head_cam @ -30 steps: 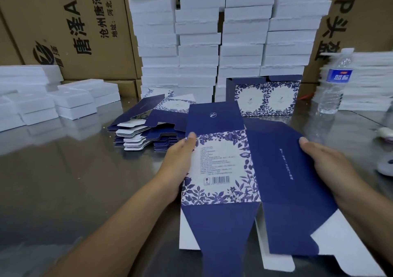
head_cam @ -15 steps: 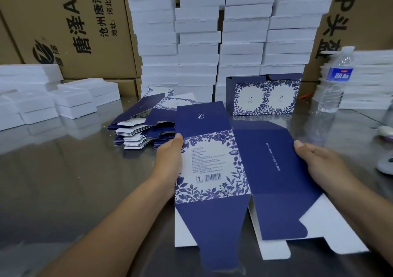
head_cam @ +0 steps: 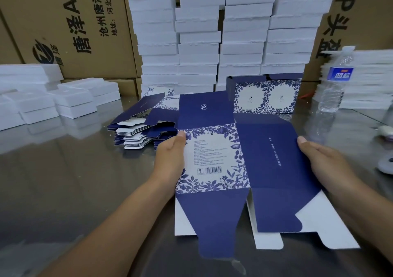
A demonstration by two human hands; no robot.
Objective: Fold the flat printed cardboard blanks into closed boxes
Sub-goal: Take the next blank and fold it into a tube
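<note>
Navy blank point(head_cam: 214, 155) gripped by left hand point(head_cam: 170, 159), right hand point(head_cam: 325, 164), small print unreadable.

I'm looking down at a shiny metal table point(head_cam: 63, 181). A messy pile of flat blanks point(head_cam: 144, 128) sits mid-table, with made-up boxes point(head_cam: 265, 96) just behind it. There are tall foam stacks point(head_cam: 221, 43) along the back, foam trays point(head_cam: 74, 100) off left, and a water bottle point(head_cam: 333, 85) on the right beside another white stack point(head_cam: 370, 79).

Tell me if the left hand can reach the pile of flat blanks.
Probably yes: the pile lies just beyond the left hand, nothing between, though that hand grips the held blank and must let go first.
</note>
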